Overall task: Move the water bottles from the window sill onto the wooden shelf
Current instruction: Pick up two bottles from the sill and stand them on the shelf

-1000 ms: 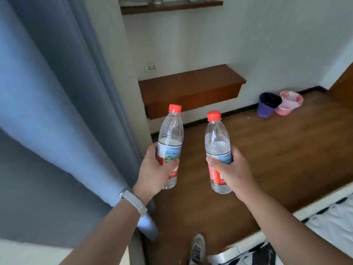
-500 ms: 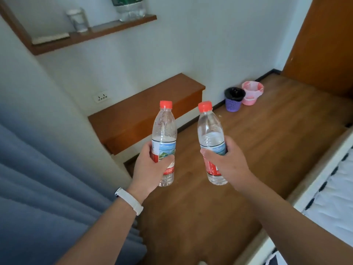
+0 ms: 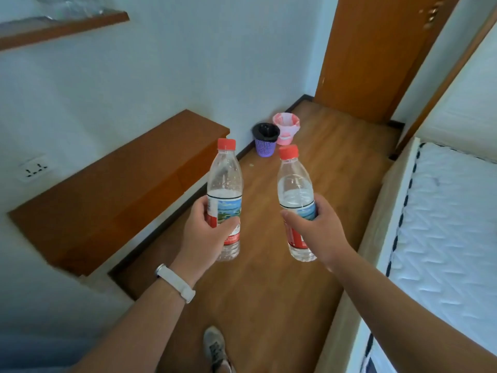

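**A:** Where are the bottles?

**B:** Both are held up over the floor (image 3: 269, 292), side by side and not touching. The left hand (image 3: 204, 232) has its fingers wrapped round the label of the left bottle (image 3: 224, 181), with the thumb across the front. The right hand (image 3: 317, 232) is curled round the right bottle (image 3: 295, 184) the same way, its thumb pointing to nine o'clock. Both have red caps. The left one stands upright and the right one leans a little toward eleven o'clock.

**A:** And the wooden shelf?

**B:** The wooden shelf (image 3: 107, 189) is at nine o'clock from the left bottle, fixed to the white wall. A socket (image 3: 33, 168) sits on the wall at nine o'clock from it.

**A:** Anything else around?

**B:** At twelve o'clock beyond the bottles, a purple bin (image 3: 265, 145) and a pink bin (image 3: 286, 127) stand just beside each other by the wall. There is a door (image 3: 376, 55) at one o'clock and a mattress (image 3: 443, 224) at three. A higher shelf (image 3: 61, 28) at ten o'clock holds something clear, too blurred to name. A white wristband (image 3: 176, 282) is on the left wrist, and a shoe (image 3: 215, 348) shows at six o'clock.
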`<state>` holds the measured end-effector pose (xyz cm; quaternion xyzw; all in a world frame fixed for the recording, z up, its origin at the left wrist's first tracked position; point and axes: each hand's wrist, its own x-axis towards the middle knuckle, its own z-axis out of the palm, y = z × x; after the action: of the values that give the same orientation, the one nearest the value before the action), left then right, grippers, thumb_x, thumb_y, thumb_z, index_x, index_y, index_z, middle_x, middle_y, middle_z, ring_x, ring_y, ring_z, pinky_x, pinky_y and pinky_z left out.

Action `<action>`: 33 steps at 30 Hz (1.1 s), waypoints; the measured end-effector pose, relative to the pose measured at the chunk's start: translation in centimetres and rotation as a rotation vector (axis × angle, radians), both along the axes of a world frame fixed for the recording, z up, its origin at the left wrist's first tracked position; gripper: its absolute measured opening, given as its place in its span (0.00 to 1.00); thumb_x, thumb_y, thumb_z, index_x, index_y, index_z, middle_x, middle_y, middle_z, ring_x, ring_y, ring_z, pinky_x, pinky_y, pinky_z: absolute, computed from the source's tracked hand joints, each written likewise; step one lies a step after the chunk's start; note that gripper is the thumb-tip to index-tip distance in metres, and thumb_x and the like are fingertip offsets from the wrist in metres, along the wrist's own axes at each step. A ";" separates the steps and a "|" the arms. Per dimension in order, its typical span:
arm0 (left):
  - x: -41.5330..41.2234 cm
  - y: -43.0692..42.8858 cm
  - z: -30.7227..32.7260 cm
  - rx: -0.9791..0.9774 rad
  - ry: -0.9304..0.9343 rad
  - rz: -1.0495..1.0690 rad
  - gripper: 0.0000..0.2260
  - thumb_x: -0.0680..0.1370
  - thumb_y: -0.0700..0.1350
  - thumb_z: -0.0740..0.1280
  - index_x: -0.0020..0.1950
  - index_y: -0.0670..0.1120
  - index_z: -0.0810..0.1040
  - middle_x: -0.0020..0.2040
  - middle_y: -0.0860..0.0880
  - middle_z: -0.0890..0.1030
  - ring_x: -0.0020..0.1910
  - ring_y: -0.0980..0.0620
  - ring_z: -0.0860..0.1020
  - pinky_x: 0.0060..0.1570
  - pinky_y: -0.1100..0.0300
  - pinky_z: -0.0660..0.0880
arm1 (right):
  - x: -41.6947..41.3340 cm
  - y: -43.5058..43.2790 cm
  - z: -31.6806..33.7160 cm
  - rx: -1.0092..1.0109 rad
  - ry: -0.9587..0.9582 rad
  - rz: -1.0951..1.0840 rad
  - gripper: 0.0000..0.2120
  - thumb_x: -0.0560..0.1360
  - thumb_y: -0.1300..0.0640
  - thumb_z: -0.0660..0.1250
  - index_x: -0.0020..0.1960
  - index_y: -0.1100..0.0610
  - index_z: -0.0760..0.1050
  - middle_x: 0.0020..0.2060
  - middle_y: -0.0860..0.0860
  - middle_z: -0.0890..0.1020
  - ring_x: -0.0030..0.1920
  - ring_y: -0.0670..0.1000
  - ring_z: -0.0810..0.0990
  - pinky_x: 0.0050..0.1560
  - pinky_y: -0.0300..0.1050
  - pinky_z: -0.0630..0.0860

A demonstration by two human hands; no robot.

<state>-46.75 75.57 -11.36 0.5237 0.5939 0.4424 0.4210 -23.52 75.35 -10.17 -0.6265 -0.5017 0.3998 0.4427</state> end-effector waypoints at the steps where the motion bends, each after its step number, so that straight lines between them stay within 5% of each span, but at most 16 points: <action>1: -0.9 1.4 0.0 -0.001 -0.011 -0.016 0.20 0.73 0.53 0.75 0.58 0.67 0.69 0.55 0.64 0.77 0.54 0.71 0.76 0.36 0.76 0.73 | -0.9 1.1 0.0 -0.004 -0.006 -0.021 0.20 0.61 0.37 0.74 0.51 0.37 0.73 0.42 0.34 0.81 0.43 0.38 0.82 0.38 0.35 0.76; 19: -23.1 14.3 2.8 0.104 -0.078 0.137 0.21 0.75 0.49 0.74 0.64 0.57 0.69 0.56 0.58 0.78 0.53 0.55 0.80 0.37 0.71 0.76 | -20.6 18.2 4.5 0.121 -0.022 0.096 0.17 0.67 0.45 0.76 0.53 0.43 0.77 0.43 0.42 0.83 0.44 0.44 0.83 0.46 0.45 0.80; 33: -34.0 14.4 1.0 0.022 -0.008 0.509 0.21 0.73 0.52 0.74 0.62 0.62 0.70 0.55 0.59 0.80 0.51 0.58 0.81 0.35 0.71 0.77 | -34.4 27.1 3.0 0.103 -0.016 0.505 0.21 0.65 0.36 0.73 0.54 0.39 0.71 0.47 0.40 0.80 0.46 0.32 0.79 0.30 0.25 0.72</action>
<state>-80.77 90.02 -10.34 0.3602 0.7002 0.5426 0.2925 -57.95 102.42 -7.22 -0.4610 -0.6654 0.4669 0.3560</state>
